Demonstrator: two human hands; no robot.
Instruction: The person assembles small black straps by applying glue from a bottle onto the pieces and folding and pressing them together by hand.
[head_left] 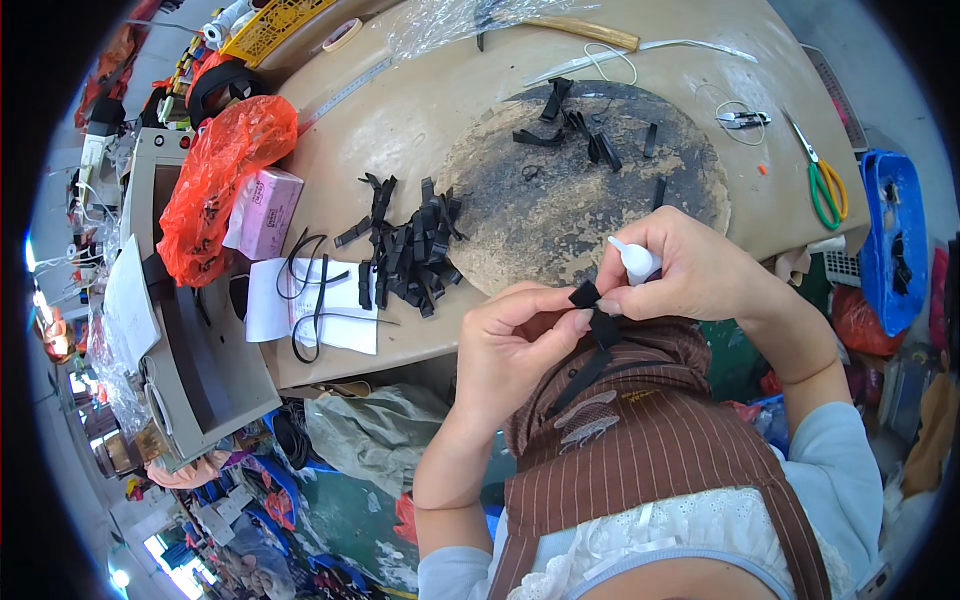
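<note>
At the table's near edge, my left hand point(510, 340) pinches a black ribbon bow point(603, 326) between thumb and fingertips; a ribbon tail hangs down over my apron. My right hand point(690, 265) is closed around a small white squeeze bottle point(637, 262), its pointed nozzle tilted up and leftward. The right fingertips also touch the bow's far side. Beyond my hands lies a round, worn board point(560, 215) with a few black ribbon pieces point(595, 140) on it. Left of the board, a pile of black ribbon bows point(410, 250) rests on the table.
Black cord and strips lie over white paper point(350, 338) at left, near a pink box point(268, 215) and red plastic bag point(220, 190). At right are scissors point(825, 185), thread nippers point(745, 119) and a blue basket point(890, 250). A wooden handle point(585, 31) lies at the back.
</note>
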